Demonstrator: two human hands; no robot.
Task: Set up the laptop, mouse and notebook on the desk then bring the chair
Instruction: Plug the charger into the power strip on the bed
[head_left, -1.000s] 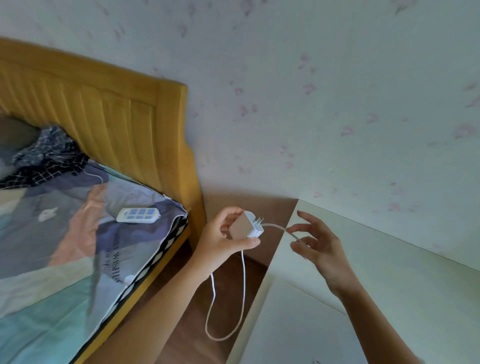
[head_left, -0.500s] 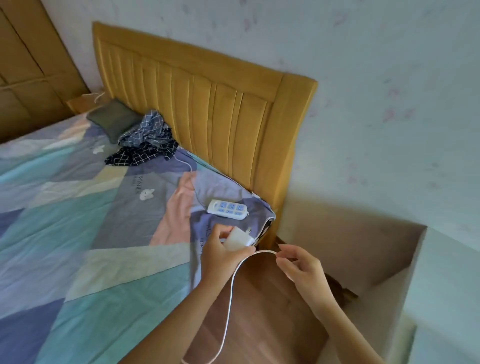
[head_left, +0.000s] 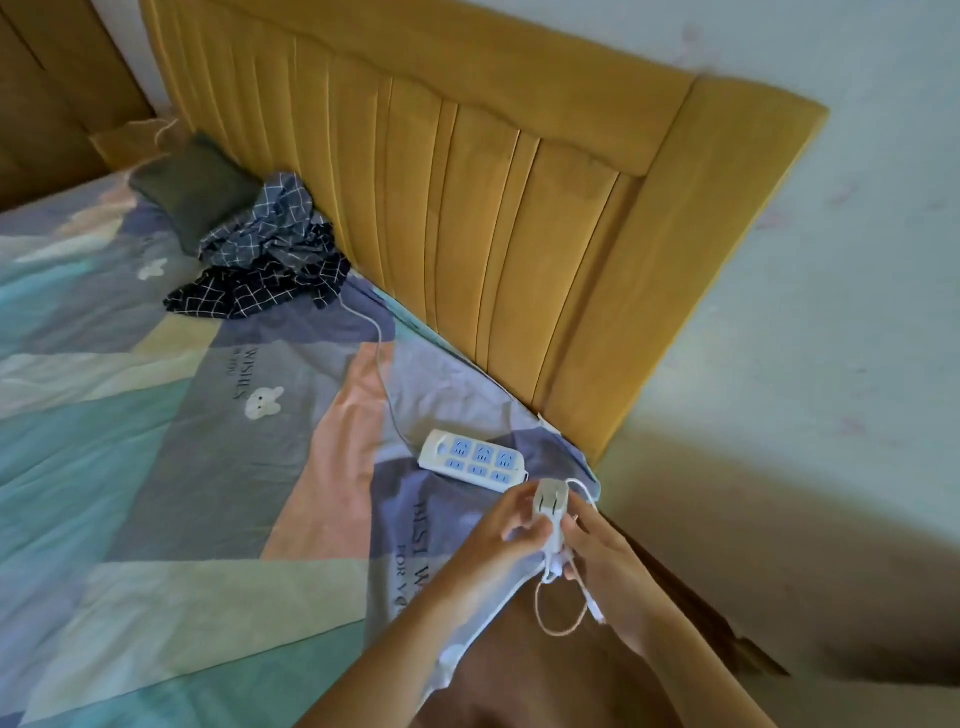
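I hold a white charger plug (head_left: 549, 506) with both hands, its two metal prongs facing up toward me. My left hand (head_left: 500, 540) grips its left side. My right hand (head_left: 605, 564) pinches its right side and the white cable (head_left: 558, 618), which hangs in a loop below my hands. A white power strip (head_left: 474, 459) with blue sockets lies on the bed corner just above the plug, a short gap away. Laptop, mouse, notebook, desk and chair are out of view.
The bed's patchwork sheet (head_left: 182, 467) fills the left. A yellow padded headboard (head_left: 493, 208) stands behind it. A checked cloth (head_left: 270, 270) and a grey pillow (head_left: 195, 182) lie near the headboard. Brown floor (head_left: 545, 670) runs beside the bed.
My view swung left from the desk to the bed. Both hands carried the charger plug toward the power strip, and my right hand now also holds the plug.
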